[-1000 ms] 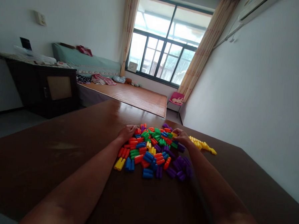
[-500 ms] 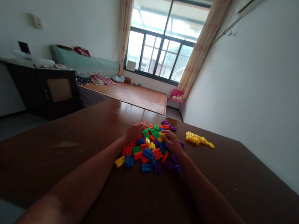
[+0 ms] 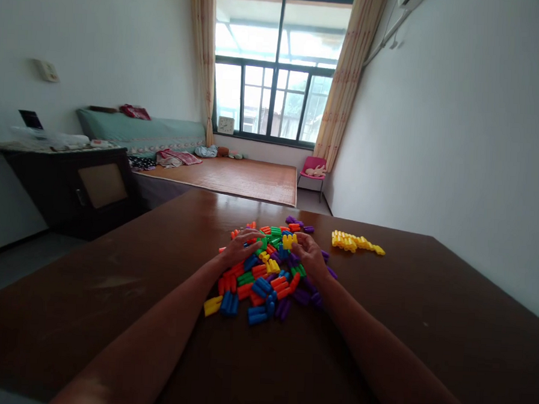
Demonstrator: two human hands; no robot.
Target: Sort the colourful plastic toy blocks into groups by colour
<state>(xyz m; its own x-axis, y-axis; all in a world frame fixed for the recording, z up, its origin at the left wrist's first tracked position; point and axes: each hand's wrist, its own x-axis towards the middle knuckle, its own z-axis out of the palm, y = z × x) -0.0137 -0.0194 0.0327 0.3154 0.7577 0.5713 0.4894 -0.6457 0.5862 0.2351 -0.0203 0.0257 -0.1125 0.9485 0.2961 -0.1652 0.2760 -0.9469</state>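
A heap of plastic building blocks in red, blue, green, purple and yellow [image 3: 259, 290] lies on the brown table [image 3: 126, 267]. My right hand [image 3: 311, 253] pinches a yellow building block [image 3: 289, 241] between thumb and fingers, over the far right part of the heap. Across from it, my left hand [image 3: 241, 247] rests on the heap's left side with its fingers stretched out, close to a green block [image 3: 261, 245]. Other yellow blocks [image 3: 272, 266] lie loose between the hands. Further right, several yellow blocks [image 3: 351, 241] sit together in a group.
Past the table's far edge stands a low bed [image 3: 248, 177] with cloths on it. A pink chair [image 3: 313, 167] holds a soft toy near the window [image 3: 275, 100]. On the left is a dark cabinet [image 3: 67, 182]; a white wall [image 3: 440, 132] rises on the right.
My right hand has lifted and turned the yellow block, so more of it shows. My left hand has shifted slightly over the heap, and the camera view has levelled.
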